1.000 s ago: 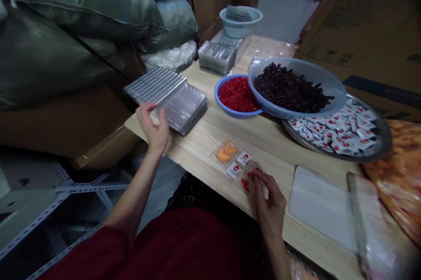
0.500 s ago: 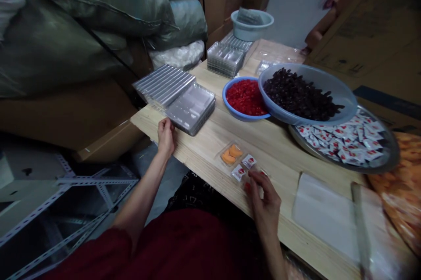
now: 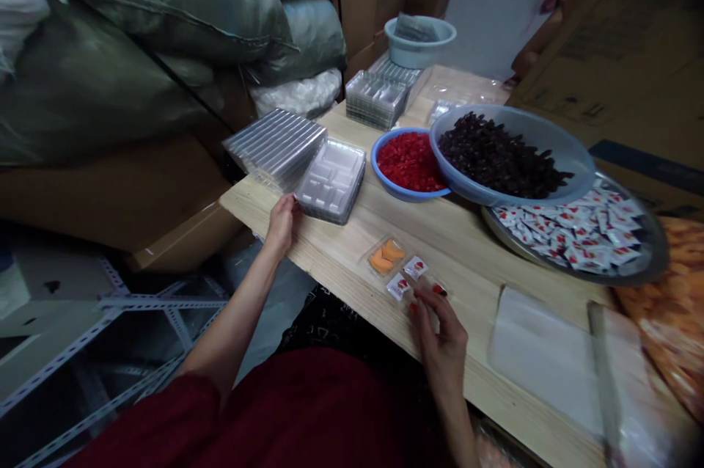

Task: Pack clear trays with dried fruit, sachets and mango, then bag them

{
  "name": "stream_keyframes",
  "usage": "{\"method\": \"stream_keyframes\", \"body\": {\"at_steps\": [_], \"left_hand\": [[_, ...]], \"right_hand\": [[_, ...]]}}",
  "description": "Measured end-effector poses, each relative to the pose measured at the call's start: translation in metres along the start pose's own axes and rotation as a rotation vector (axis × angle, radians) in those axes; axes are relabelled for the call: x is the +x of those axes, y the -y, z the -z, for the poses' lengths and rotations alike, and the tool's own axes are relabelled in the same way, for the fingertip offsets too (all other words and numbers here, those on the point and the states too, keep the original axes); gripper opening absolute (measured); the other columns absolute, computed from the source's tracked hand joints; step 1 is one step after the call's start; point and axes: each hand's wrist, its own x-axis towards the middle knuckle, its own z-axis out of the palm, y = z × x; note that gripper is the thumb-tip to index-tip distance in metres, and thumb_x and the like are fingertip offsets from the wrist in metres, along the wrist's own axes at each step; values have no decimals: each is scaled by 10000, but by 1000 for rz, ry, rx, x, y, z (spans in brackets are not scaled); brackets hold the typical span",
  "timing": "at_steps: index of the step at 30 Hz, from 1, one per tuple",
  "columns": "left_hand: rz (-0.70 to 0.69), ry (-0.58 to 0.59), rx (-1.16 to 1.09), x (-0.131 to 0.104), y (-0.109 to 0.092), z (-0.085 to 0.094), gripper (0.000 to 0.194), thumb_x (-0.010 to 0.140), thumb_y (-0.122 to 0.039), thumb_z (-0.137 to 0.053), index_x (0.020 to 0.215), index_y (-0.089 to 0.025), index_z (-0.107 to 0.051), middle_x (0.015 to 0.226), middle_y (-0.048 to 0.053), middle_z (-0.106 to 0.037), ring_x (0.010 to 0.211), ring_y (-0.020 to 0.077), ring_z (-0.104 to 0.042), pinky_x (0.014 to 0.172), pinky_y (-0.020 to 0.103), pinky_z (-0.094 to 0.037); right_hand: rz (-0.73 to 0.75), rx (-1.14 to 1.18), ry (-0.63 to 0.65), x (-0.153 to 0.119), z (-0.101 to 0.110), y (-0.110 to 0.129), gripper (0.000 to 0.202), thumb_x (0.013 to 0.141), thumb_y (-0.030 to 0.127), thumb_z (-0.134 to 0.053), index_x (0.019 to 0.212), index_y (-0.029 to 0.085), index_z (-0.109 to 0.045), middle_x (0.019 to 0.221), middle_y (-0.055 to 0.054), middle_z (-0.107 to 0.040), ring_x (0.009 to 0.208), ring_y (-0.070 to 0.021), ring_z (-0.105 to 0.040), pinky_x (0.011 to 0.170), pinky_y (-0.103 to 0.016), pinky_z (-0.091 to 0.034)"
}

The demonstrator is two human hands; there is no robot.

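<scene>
1. Site: a storeroom with bulging sacks (image 3: 176, 6) and cartons (image 3: 357, 6) around a pale wooden table (image 3: 352, 255).
2. Left hand (image 3: 283, 224): fingers drawn together, closed on the near left corner of the clear tray stack (image 3: 333, 178), close to the table's front edge.
3. Right hand (image 3: 443, 328): thumb and fingertips bunched low over the near right end of the filled tray (image 3: 407, 274); whether they meet or grip a piece, cannot tell.
4. Filled tray: flat near the front edge, between the hands; contains orange pieces (image 3: 386, 256), two white packets (image 3: 415, 268) and red pieces (image 3: 438, 290).
5. Clearance: bare wood separates the tray stack from the filled tray. The ribbed stack (image 3: 278, 145) adjoins the tray stack on the left. The red-filled bowl (image 3: 410, 163) stands just right of it, beside the bowl of dark pieces (image 3: 500, 160), which overhangs the metal pan of packets (image 3: 577, 233).
6. Obscured: the right hand covers part of the filled tray; orange contents of the bag (image 3: 665, 284) are cut off at the right border; the far bowl's (image 3: 419, 46) contents are indistinct.
</scene>
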Motion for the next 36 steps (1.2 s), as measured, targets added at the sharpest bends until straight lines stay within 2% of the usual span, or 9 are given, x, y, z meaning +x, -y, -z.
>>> {"method": "stream_keyframes", "body": {"at_steps": [2, 4, 7, 9, 11, 14, 17, 23, 36], "left_hand": [[-177, -140, 58, -8, -19, 6, 299, 965, -441, -500, 1111, -191, -574, 1104, 85, -654, 1031, 229, -618, 898, 381, -494], [-381, -183, 165, -17, -41, 5, 289, 990, -404, -500, 1175, -190, -556, 1193, 93, -621, 1089, 238, -590, 952, 389, -468], [-507, 53, 287, -15, -70, -19, 252, 986, -387, -515, 1129, -195, -594, 1075, 78, -651, 971, 216, -611, 912, 364, -478], [-502, 244, 397, -3, -80, -43, 228, 938, -385, -579, 1039, -191, -640, 961, 72, -672, 890, 222, -624, 871, 362, -478], [-461, 375, 535, 14, -83, -65, 224, 886, -394, -638, 952, -182, -672, 880, 80, -685, 849, 243, -631, 840, 371, -472], [-378, 441, 672, 35, -80, -84, 181, 837, -360, -678, 839, -180, -696, 785, 83, -698, 793, 254, -635, 783, 364, -468], [-316, 453, 700, 44, -77, -89, 159, 834, -316, -651, 802, -176, -720, 733, 70, -706, 765, 238, -646, 759, 336, -475], [-238, 448, 692, 43, -79, -90, 215, 865, -294, -600, 882, -150, -759, 759, 72, -734, 756, 203, -670, 785, 293, -486], [-294, 427, 826, 40, -89, -96, 182, 800, -214, -602, 832, -136, -764, 723, 104, -730, 799, 245, -687, 788, 314, -497]], "right_hand": [[-15, 8, 0, 0, 0, 2, 235, 963, 343, -632, 1117, 212, -751, 1187, -108, -741, 1146, -264, -675, 1049, -486, -506], [-27, 19, -9, 2, 0, 6, 234, 962, 346, -633, 1116, 212, -750, 1176, -105, -743, 1131, -261, -680, 1035, -475, -514], [-21, 43, -17, 8, -3, 16, 225, 972, 341, -618, 1098, 216, -754, 1141, -98, -750, 1090, -249, -692, 1020, -461, -525], [-3, 57, -9, 12, -5, 23, 211, 978, 324, -610, 1094, 223, -756, 1133, -90, -752, 1087, -239, -692, 1022, -447, -526], [15, 64, -5, 14, -6, 27, 202, 977, 305, -613, 1100, 230, -755, 1139, -84, -750, 1098, -234, -690, 1023, -433, -528], [17, 68, -22, 11, -5, 23, 202, 970, 297, -625, 1112, 225, -749, 1140, -86, -750, 1101, -235, -689, 1013, -424, -533], [-22, 82, -38, 4, -1, 12, 210, 970, 306, -623, 1117, 214, -742, 1144, -95, -748, 1133, -241, -677, 1002, -421, -536], [-44, 101, -29, 1, 2, 3, 199, 967, 297, -631, 1111, 213, -740, 1142, -90, -744, 1143, -237, -668, 1019, -423, -518], [-70, 117, -58, -3, 4, 4, 216, 965, 324, -632, 1120, 222, -742, 1165, -96, -737, 1148, -241, -665, 1045, -452, -504]]}}
